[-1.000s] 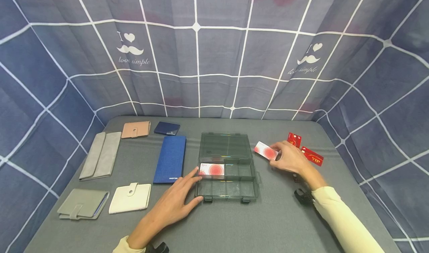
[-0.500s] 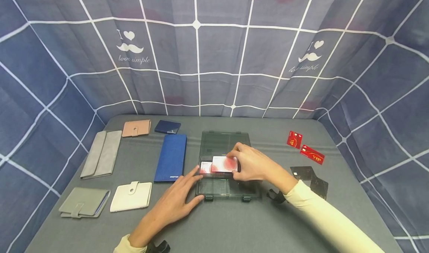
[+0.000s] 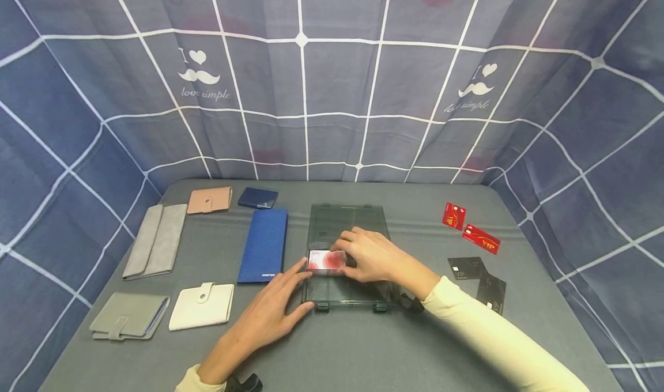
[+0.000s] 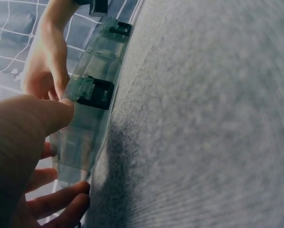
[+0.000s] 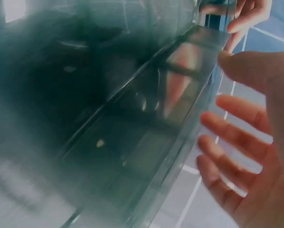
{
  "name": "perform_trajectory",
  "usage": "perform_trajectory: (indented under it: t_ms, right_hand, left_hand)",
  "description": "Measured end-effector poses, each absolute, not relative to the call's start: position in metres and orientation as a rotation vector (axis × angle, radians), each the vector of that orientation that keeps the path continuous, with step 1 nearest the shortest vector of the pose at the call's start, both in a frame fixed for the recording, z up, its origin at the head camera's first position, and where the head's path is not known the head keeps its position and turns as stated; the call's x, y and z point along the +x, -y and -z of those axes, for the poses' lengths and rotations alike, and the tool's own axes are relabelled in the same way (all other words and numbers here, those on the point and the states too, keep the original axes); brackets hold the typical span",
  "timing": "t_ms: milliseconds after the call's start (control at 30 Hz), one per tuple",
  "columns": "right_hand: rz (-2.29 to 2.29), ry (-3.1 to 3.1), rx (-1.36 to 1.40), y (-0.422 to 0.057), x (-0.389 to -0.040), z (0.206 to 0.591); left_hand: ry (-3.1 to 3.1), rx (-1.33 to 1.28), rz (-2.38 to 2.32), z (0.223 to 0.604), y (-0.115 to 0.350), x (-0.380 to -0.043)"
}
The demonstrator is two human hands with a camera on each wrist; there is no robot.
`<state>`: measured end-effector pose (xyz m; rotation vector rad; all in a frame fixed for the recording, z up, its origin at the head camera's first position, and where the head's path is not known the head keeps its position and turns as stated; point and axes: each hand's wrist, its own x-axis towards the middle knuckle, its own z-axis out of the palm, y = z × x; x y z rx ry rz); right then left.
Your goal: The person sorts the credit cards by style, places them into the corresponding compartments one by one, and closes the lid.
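An open dark-green clear plastic organizer box lies on the grey cloth, divided into compartments. In its middle row, at the left, is a white card with red circles; my right hand pinches its right end with thumb and index finger. The right wrist view shows that card's red print through the box wall, with the other fingers spread outside. My left hand rests at the box's left side, fingers fairly straight. In the left wrist view, its thumb touches the front edge near a latch.
Two red VIP cards and two black cards lie at right. Left of the box stand a long blue wallet, a navy card holder, and pink, grey, green-grey and white wallets.
My right hand has carried a white and red card leftward from the table's right and down into the box's middle row, over the similar card there. My left hand has stayed put.
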<state>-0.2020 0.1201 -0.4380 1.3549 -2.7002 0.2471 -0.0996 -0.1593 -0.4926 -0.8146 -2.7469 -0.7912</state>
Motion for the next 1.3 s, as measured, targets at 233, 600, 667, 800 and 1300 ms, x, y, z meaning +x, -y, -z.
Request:
perform_trajectory:
  t_ms: [233,600,667,800,1300]
  right_hand:
    - [-0.444,2.811,1.18,-0.196,-0.197,0.442]
    - [-0.47,2.841,0.81,-0.363,-0.171,0.478]
    - [-0.438,2.85,0.783,-0.379,-0.167,0.481]
    - [-0.398,2.83,0.775,-0.401,-0.167,0.485]
    - [-0.228,2.775,0.691,-0.391,-0.173,0.488]
  left_hand:
    - [2.734,-0.817,0.815,0.494,0.162,-0.099]
    - [2.696,-0.822,0.822,0.494,0.165,-0.099]
    - [2.695,-0.824,0.827,0.494,0.165,-0.099]
    - [2.702,-0.822,0.827,0.493,0.165,-0.099]
    - [2.712,-0.834,0.824,0.495,0.161,-0.102]
